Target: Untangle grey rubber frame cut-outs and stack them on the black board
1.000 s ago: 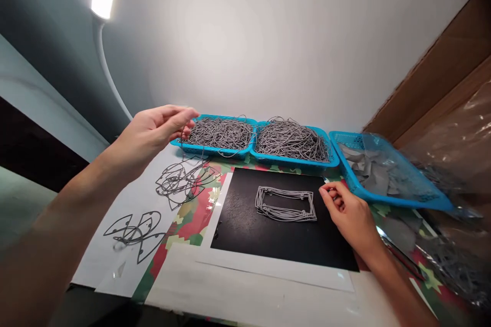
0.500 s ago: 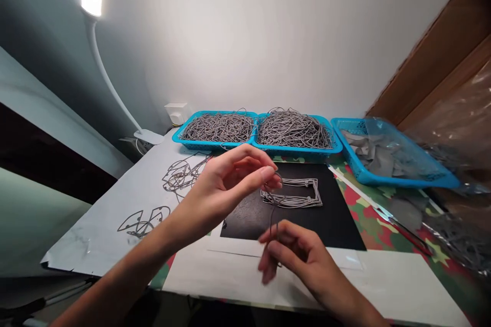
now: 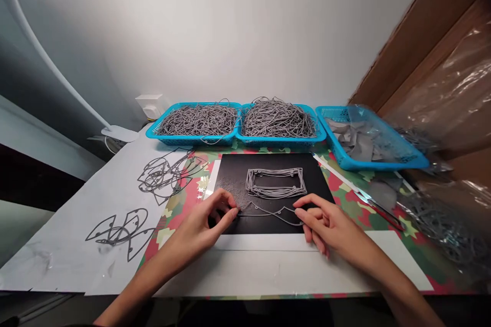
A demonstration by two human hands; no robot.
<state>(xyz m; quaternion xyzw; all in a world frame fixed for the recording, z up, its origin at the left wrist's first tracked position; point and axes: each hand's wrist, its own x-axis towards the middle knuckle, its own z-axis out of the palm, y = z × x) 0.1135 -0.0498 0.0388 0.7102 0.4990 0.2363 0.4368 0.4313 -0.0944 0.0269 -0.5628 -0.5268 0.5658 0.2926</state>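
Observation:
A thin grey rubber-like gasket loop (image 3: 268, 213), twisted across itself in the middle, stretches between my two hands just over the black mat (image 3: 326, 184). My left hand (image 3: 218, 217) pinches its left end between thumb and fingertips. At the other end my right hand (image 3: 320, 219) has thumb and forefinger closed on the loop, the other fingers curled below. Beyond the hands lies a stack of similar grey loops (image 3: 276, 192), laid out as a rectangle on the mat.
Two blue baskets (image 3: 192, 139) (image 3: 284, 139) heaped with grey loops stand against the wall. A third blue basket (image 3: 383, 166) holds grey scraps and clear plastic. Tangled loops (image 3: 161, 176) lie on the left; tweezers (image 3: 379, 209) lie right of the mat. A lamp (image 3: 53, 64) stands left.
Both hands have come down to the mat and apart, drawing the gasket loop out sideways between them. The camera view has shifted, so the whole rectangular stack now shows.

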